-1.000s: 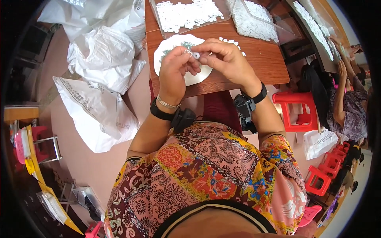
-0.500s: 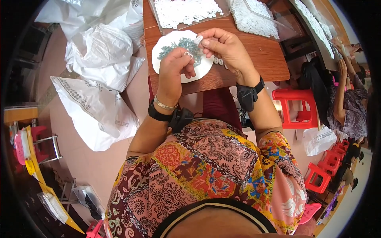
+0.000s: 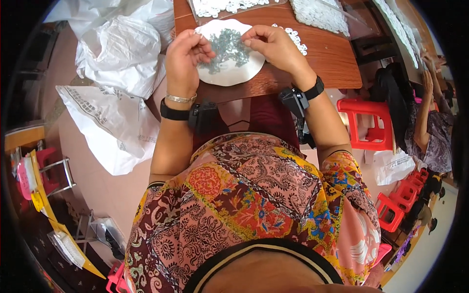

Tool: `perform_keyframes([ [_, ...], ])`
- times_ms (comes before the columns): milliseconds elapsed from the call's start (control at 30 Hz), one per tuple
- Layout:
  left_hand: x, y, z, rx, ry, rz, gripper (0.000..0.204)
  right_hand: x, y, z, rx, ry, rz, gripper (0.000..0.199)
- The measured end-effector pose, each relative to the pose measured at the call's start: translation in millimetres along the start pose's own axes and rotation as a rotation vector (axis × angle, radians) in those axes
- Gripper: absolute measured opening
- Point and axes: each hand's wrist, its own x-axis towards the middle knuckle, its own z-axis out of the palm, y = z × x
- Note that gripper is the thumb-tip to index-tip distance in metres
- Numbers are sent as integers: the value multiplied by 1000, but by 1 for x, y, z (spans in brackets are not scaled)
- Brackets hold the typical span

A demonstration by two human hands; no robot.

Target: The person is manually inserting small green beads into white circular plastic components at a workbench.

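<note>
A white plate [image 3: 220, 79] with a wavy rim lies on the table, heaped with small thin grey-green pieces [image 3: 224, 49] too fine to name. Over its left edge my left hand [image 3: 184, 56] pinches a small white plastic piece [image 3: 197, 32] between thumb and forefinger, the other fingers loosely curled. At the right side of the heap my right hand [image 3: 277, 48] has thumb and forefinger closed together, touching or just above the pieces. Whatever is between those fingertips is too small to make out. Several white plastic pieces [image 3: 296, 41] lie beside my right hand.
On the brown table [image 3: 325, 63], a tray [image 3: 196, 10] of white pieces and a clear box [image 3: 320, 17] of more stand at the far side. White sacks [image 3: 119, 58] lie at left. A red stool [image 3: 369, 124] stands at right, near another person's arm [image 3: 424, 105].
My left hand has moved left to the plate's edge with the white piece. My right hand has come down to the heap, and the white piece it held no longer shows.
</note>
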Motion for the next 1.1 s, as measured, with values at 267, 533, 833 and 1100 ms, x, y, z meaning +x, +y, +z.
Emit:
perform_keyframes([
  [267, -13, 0, -7, -2, 36, 8, 19, 4, -9, 33, -413, -230, -120, 18],
  [533, -20, -7, -11, 5, 52, -11, 20, 2, -7, 54, -730, -153, -381, 14],
  [833, -29, -7, 0, 82, 36, -36, 18, -1, -15, 40, -386, -33, -144, 15],
  [1100, -27, -12, 26, 61, 80, -84, 17, -11, -8, 25, 301, -3, -48, 16],
])
